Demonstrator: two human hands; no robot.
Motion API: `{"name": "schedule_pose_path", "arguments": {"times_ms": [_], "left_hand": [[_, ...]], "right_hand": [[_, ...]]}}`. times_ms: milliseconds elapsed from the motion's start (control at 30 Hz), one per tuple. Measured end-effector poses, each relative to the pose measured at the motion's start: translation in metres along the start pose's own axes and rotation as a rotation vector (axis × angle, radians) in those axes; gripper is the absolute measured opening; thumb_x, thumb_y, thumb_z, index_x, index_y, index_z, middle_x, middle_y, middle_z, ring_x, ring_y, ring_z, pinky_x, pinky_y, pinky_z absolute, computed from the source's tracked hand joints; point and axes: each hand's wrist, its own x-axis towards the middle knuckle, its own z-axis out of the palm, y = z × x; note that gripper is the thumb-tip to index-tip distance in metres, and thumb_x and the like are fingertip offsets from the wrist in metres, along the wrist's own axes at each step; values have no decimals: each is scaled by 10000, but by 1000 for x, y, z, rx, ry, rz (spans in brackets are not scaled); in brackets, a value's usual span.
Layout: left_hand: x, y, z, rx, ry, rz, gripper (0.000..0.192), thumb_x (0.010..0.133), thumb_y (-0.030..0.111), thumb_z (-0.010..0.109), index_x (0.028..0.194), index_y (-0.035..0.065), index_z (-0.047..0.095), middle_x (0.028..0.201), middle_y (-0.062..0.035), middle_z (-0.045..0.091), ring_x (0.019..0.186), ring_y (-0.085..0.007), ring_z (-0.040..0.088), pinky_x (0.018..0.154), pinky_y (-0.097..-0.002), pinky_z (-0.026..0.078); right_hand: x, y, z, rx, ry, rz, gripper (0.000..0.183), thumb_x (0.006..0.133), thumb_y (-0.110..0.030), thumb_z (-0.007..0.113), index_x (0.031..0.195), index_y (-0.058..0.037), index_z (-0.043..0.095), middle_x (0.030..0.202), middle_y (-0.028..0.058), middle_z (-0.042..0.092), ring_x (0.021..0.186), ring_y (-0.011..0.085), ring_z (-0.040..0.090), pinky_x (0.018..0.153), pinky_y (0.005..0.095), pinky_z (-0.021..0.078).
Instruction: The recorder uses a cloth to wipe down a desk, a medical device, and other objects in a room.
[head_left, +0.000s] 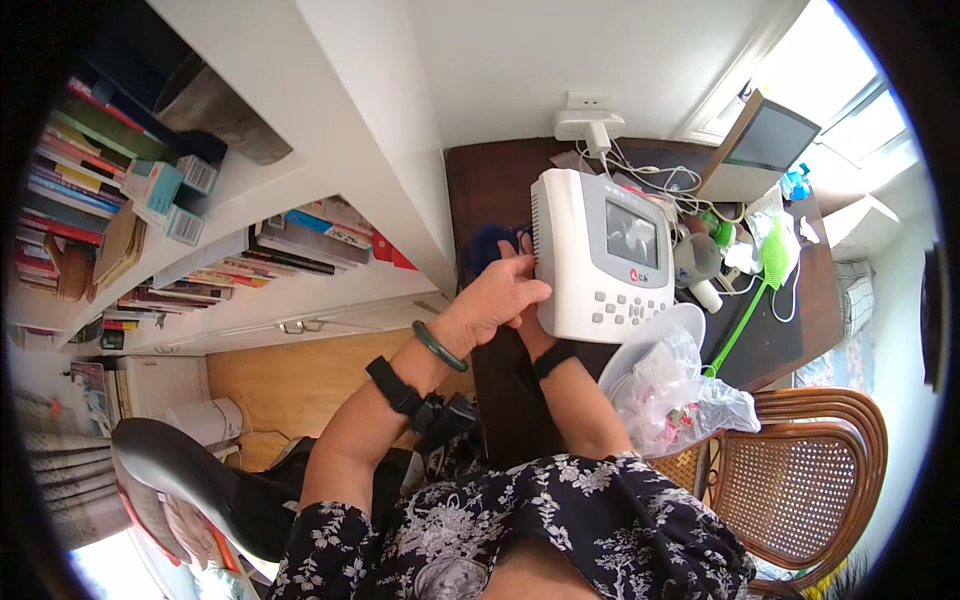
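A white and grey electronic device (600, 262) with a small screen and several grey buttons stands tilted on the dark wooden desk (487, 180). My left hand (502, 296), below a green bangle, is at the device's left side. Its thumb overlaps the ribbed white casing; whether the fingers pinch anything there is hidden. My right hand (516, 246) reaches up behind the left one, so only some fingers show beside the device's edge. Just beyond those fingers lies a dark blue item (484, 247), perhaps cloth.
A white charger (597, 139) sits in a power strip (570, 124), with tangled white cables nearby. Right of the device are a green fly swatter (772, 259), a framed panel (765, 146) and a plastic bag (660, 375). A rattan chair (795, 480) stands right, bookshelves (322, 172) left.
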Motion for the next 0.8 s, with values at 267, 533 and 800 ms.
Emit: {"name": "schedule_pose_path", "arguments": {"times_ms": [267, 533, 800], "left_hand": [[-3, 17, -1, 134, -21, -47, 616, 841, 159, 599, 1348, -87, 351, 843, -50, 585, 543, -58, 460, 436, -202, 371], [-4, 24, -8, 108, -80, -108, 632, 873, 199, 598, 1407, 14, 314, 1183, -40, 551, 667, -30, 449, 480, -169, 375], [13, 27, -14, 113, -28, -49, 661, 847, 191, 597, 1372, -83, 305, 853, -55, 567, 534, -64, 433, 450, -203, 364]], "right_hand": [[107, -31, 27, -402, -379, 323, 522, 760, -176, 673, 1246, -95, 502, 1373, 157, 396, 1225, 411, 415, 1024, 470, 345], [177, -13, 74, -235, -88, 260, 524, 715, -142, 685, 1219, -129, 541, 1312, 136, 477, 1096, 476, 493, 964, 500, 381], [194, -9, 97, -238, -217, 117, 343, 722, -116, 608, 1059, -160, 650, 1308, 134, 464, 1076, 454, 486, 908, 554, 394]]}}
